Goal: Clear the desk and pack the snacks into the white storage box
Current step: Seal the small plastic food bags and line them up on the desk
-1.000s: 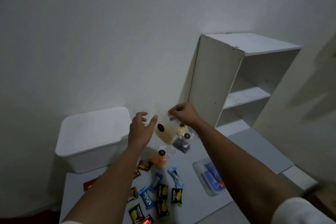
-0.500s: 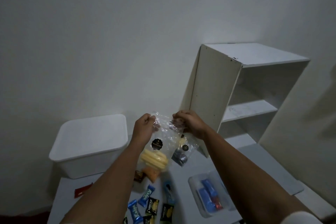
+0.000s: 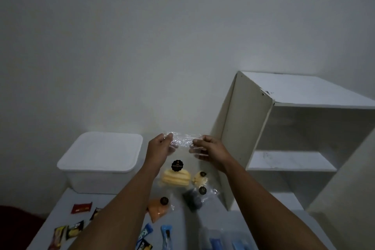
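**Bag of yellow snacks hanging by its top edge above a crowded bench**

A person is holding a clear bag up in front of the wall, the left hand and the right hand each pinching the crinkled top edge, fingers curled into the plastic. The yellow snacks are sagging at the bottom of the bag under a round black sticker, and the bag is hanging well clear of the bench. The white storage box is sitting at the back left of the bench with its lid on, so nothing looks packed yet.

The weak point appears to be the grip: thin, slippery plastic is carrying all the weight at two small pinches, and a slip on either side would likely tip the bag and drop it onto the packets below. An orange packet, a dark packet and a pale packet are lying right beneath, with smaller wrapped sweets nearer the front edge, where a knock could send them off. With both hands occupied, the closed lid is also posing a problem; freeing one hand to lift it would leave the bag dangling from a single corner.
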Motion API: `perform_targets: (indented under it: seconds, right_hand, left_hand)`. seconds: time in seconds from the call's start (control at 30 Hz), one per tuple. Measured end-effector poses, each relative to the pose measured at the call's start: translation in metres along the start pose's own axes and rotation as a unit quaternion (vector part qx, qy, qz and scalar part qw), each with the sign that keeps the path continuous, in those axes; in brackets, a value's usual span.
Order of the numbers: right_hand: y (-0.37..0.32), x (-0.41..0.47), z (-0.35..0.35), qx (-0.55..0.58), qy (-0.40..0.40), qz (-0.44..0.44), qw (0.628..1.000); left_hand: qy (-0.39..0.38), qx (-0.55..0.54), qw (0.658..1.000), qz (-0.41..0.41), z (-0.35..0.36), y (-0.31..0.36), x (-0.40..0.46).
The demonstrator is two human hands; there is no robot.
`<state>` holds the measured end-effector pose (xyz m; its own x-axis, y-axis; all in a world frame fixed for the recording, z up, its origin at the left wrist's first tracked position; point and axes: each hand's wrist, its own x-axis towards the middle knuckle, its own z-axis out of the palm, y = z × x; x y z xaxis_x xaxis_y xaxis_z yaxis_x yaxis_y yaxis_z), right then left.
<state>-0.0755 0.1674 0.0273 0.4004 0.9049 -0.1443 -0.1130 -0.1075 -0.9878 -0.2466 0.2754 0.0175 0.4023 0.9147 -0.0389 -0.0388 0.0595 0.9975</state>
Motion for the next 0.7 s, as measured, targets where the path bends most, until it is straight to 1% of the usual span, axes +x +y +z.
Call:
perform_targets:
  seconds: [0.13,0.23,0.43,0.57,0.7]
  right_hand:
    - [-0.005,0.005,-0.011,0.002,-0.016,-0.008,1.000]
    - [-0.006,0.007,-0.016,-0.007,-0.025,-0.025,0.999]
    - [-0.008,0.008,-0.028,-0.009,-0.041,-0.022,0.999]
    - [-0.005,0.010,-0.033,0.008,-0.035,-0.030,0.999]
    - [-0.008,0.016,-0.035,-0.008,-0.024,-0.044,0.999]
  left_hand:
    - [0.032,-0.021,0.999,0.009,0.014,0.002,-0.007]
    - [0.040,-0.014,0.999,0.010,0.022,0.002,-0.013]
    - [0.056,-0.014,0.998,0.017,0.031,0.000,-0.018]
    - [0.065,-0.018,0.997,0.025,0.036,0.002,-0.016]
    - [0.056,-0.018,0.998,0.021,0.046,0.002,-0.014]
